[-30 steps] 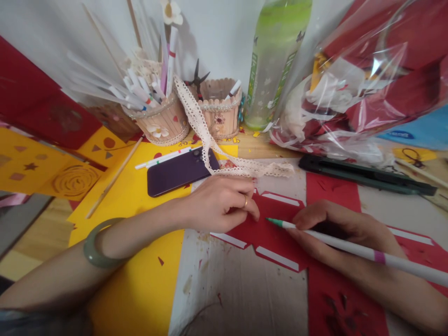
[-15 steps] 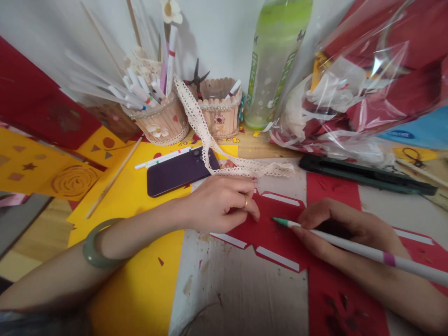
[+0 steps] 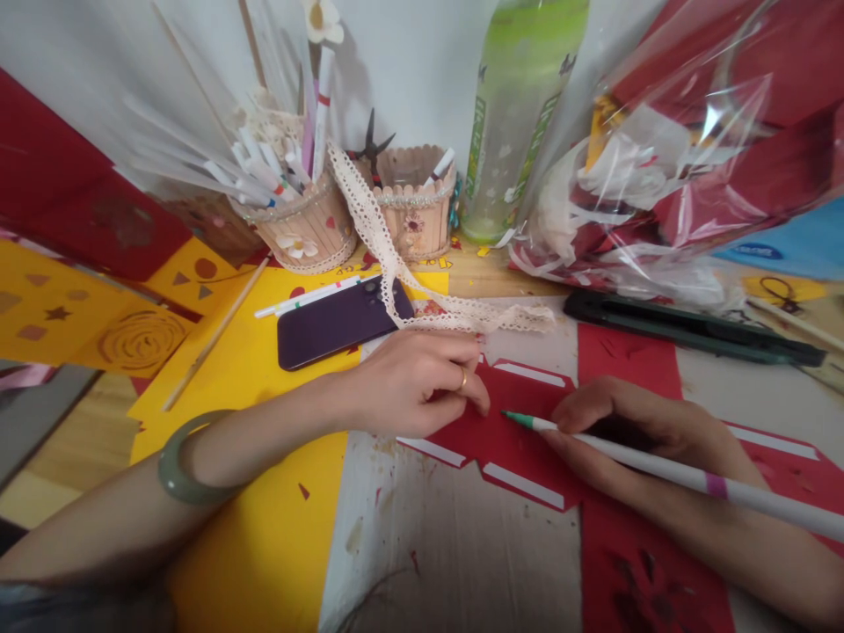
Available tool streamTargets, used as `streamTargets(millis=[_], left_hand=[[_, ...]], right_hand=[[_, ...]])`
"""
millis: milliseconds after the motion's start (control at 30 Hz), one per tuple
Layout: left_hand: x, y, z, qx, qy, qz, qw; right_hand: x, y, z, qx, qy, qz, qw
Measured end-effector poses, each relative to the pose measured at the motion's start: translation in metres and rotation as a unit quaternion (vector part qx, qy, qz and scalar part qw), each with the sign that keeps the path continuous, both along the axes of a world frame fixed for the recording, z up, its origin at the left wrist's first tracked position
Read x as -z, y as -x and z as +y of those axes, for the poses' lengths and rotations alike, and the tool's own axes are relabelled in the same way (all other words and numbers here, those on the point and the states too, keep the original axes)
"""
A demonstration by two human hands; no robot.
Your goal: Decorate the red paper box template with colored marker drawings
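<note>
My left hand [image 3: 418, 382], with a ring on one finger and a green bangle on the wrist, rests with curled fingers on a red paper cutout [image 3: 527, 453], holding it down. White strips run along the cutout's tabbed edges. In my right hand [image 3: 665, 431] is a white marker [image 3: 633, 453] with a purple band, gripped between thumb and fingers. Its green tip points left, at or just above the red paper; contact cannot be made out. A wider red strip [image 3: 633, 545] with cut-out shapes lies under my right forearm.
Behind my left hand lie a dark phone [image 3: 330, 334] and lace ribbon [image 3: 475, 315]. Two wooden-stick pots [image 3: 309, 224] hold pens and pliers. A green bottle [image 3: 511, 132], a clear plastic bag [image 3: 699, 176] and a dark cutter [image 3: 692, 330] are farther right. Yellow paper [image 3: 257, 545] lies left.
My right hand and the marker have shifted slightly left, bringing the green tip closer to my left fingers. My left hand stays in place.
</note>
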State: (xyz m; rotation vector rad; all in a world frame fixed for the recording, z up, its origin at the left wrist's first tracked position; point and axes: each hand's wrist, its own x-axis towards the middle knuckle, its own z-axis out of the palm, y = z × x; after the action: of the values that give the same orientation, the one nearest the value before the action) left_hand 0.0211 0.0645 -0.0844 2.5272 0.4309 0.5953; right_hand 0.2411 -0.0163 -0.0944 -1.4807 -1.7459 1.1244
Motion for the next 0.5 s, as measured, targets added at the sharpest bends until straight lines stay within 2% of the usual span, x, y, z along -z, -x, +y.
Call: streamTargets(millis=[167, 433, 500], left_hand=[[0.0003, 0.0007, 0.0000, 0.002, -0.002, 0.001, 1.000], [0.0001, 0.0008, 0.0006, 0.006, 0.002, -0.001, 1.000], [0.0001, 0.0008, 0.0004, 0.004, 0.005, 0.001, 1.000]], right_hand=[[-0.0046, 0.0016, 0.0001, 0.022, 0.008, 0.004, 1.000], [-0.0090, -0.0016, 0.0027, 0.046, -0.078, -0.012, 0.996], [-0.0102, -0.0013, 0.0037, 0.072, -0.097, 0.005, 0.993]])
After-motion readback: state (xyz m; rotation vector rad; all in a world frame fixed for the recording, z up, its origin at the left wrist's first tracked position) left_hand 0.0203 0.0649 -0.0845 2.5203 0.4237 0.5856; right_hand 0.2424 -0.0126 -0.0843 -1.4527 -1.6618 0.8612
